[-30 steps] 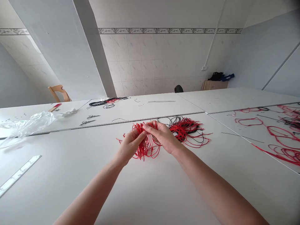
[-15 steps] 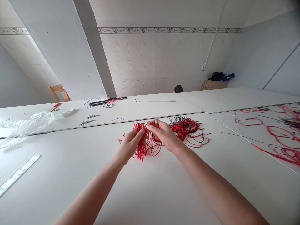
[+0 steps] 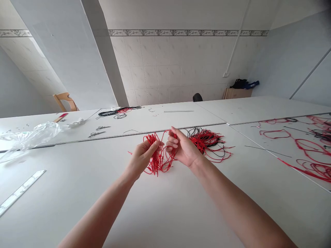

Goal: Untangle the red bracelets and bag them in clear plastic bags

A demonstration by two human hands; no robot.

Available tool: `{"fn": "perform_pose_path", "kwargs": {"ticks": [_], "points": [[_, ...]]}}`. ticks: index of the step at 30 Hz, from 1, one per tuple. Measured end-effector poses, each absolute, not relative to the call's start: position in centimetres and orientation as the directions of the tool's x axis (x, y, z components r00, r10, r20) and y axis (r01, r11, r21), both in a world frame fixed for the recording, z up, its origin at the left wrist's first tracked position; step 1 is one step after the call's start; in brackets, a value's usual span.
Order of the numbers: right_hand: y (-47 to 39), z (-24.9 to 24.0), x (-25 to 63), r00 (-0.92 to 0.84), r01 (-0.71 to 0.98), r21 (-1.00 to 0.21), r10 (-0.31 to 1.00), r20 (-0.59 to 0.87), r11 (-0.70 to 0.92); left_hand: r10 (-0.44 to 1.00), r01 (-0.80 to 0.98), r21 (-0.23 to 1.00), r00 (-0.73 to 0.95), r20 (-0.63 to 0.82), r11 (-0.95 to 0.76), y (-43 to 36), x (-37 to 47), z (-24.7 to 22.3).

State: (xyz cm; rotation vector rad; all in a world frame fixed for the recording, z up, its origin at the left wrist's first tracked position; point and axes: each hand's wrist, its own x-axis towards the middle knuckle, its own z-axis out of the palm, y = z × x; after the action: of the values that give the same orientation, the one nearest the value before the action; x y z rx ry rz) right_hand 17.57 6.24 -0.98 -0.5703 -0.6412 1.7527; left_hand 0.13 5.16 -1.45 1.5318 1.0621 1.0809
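A bundle of thin red cords point(image 3: 155, 162) hangs in loops from my left hand point(image 3: 143, 155), whose thumb presses across the strands. To its right, my right hand point(image 3: 184, 146) is turned palm inward with its fingers curled round a few red cords. Loose red strands run between the two hands. Just beyond my right hand lies a heap of red and black cords point(image 3: 207, 140) on the white table point(image 3: 165, 206).
Two small scissors point(image 3: 97, 133) lie on the left, near a crumpled clear plastic bag point(image 3: 38, 134). A ruler point(image 3: 22, 193) rests at the near left. Black cords point(image 3: 116, 112) lie farther back, and tangled red cords point(image 3: 307, 148) spread at the right.
My right hand has moved slightly away from the bundle and turned, its fingers now curled round strands. My left hand keeps its grip on the bundle.
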Motion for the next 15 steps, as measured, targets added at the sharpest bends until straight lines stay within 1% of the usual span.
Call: {"fn": "perform_pose_path", "kwargs": {"ticks": [4,11,15], "points": [[5.88,-1.25,16.94,-0.291,-0.644,-0.739,0.957,-0.001,-0.197,0.963,0.152,0.974,0.239,0.129,-0.168,5.05,0.27,-1.35],[5.80,-1.55,16.93,-0.342,-0.506,-0.845,0.940,0.010,-0.175,0.962,0.155,0.973,0.241,0.129,-0.169,4.98,0.45,-1.13],[5.72,-1.60,16.87,-0.358,-0.464,-0.871,0.934,0.015,-0.164,0.959,0.166,0.971,0.252,0.127,-0.172,5.00,0.38,-1.26]]}}
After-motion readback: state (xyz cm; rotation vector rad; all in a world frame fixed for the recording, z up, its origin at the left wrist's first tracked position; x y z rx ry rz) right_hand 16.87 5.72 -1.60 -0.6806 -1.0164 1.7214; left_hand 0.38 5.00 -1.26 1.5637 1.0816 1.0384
